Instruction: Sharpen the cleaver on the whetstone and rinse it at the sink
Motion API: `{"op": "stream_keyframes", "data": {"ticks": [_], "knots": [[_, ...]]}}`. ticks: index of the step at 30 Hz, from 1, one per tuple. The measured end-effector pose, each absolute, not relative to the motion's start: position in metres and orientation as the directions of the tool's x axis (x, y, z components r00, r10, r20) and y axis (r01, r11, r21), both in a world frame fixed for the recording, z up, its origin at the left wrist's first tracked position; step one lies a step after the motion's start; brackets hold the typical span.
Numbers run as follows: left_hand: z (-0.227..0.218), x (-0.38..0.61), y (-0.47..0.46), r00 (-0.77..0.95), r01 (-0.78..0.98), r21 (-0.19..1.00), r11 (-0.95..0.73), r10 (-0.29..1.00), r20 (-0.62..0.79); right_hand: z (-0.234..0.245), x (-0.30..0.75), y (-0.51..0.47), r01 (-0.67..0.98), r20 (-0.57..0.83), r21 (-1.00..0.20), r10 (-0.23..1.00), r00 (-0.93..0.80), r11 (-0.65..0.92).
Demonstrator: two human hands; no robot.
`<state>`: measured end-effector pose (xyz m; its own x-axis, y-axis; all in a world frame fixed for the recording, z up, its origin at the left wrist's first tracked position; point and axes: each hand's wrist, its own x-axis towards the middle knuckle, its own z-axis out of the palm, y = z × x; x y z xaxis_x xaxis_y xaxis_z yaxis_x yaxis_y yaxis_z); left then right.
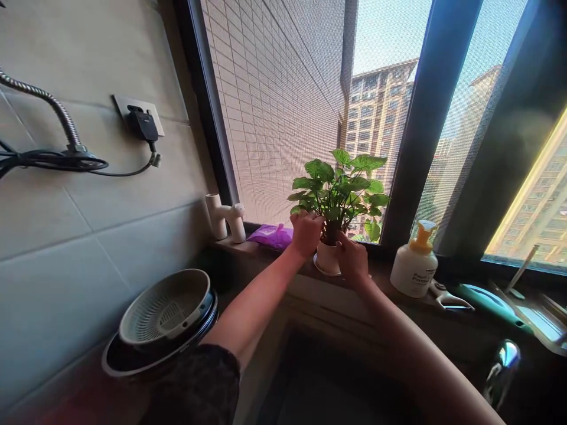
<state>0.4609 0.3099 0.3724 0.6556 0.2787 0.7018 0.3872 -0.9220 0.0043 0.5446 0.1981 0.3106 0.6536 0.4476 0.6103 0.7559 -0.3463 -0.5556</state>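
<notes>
You have both hands on the leafy green potted plant (pixel 339 192), which stands near the middle of the window sill (pixel 231 247), close to its outer edge by the glass. Your left hand (pixel 306 234) is curled closed around the lower stems from the left, its fingers pressed in among the smooth, veined leaves. Your right hand (pixel 352 258) closes in from the right, just above the rim of the white pot (pixel 326 258), its fingertips (pixel 342 239) at the dark stem base. You can't tell from this view whether either hand is pinching a single stem. The step in hand is this two-sided hold at the plant's base, and it calls for a steady, even grip on those thin stems.

Left along the sill lie a glossy purple packet (pixel 270 236) and a white tubular ornament (pixel 225 217). To the right stand a white pump bottle (pixel 414 265) with a yellow pump, then white-handled kitchen shears (pixel 447 300).
</notes>
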Motion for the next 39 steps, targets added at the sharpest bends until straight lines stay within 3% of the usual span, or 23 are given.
{"op": "stream_keyframes", "data": {"ticks": [3, 7, 12, 18, 24, 28, 39], "knots": [[0.365, 0.464, 0.311, 0.651, 0.356, 0.044, -0.933, 0.281, 0.705, 0.307, 0.543, 0.200, 0.774, 0.605, -0.505, 0.483, 0.633, -0.382], [0.360, 0.468, 0.312, 0.634, 0.335, 0.142, -0.932, 0.334, 0.697, 0.305, 0.543, 0.196, 0.750, 0.556, -0.542, 0.507, 0.658, -0.379], [0.360, 0.466, 0.307, 0.621, 0.355, 0.176, -0.918, 0.373, 0.689, 0.297, 0.537, 0.188, 0.735, 0.555, -0.562, 0.486, 0.675, -0.379], [0.354, 0.457, 0.294, 0.654, 0.339, 0.123, -0.933, 0.327, 0.682, 0.293, 0.528, 0.186, 0.742, 0.523, -0.443, 0.526, 0.670, -0.503], [0.339, 0.458, 0.290, 0.610, 0.355, 0.207, -0.912, 0.393, 0.688, 0.304, 0.518, 0.183, 0.704, 0.391, -0.369, 0.585, 0.710, -0.607], [0.337, 0.461, 0.291, 0.631, 0.355, 0.184, -0.917, 0.380, 0.677, 0.313, 0.516, 0.182, 0.683, 0.306, -0.297, 0.611, 0.730, -0.667], [0.340, 0.463, 0.294, 0.689, 0.332, 0.158, -0.930, 0.353, 0.633, 0.336, 0.506, 0.178, 0.706, 0.204, -0.091, 0.681, 0.703, -0.702]]}}
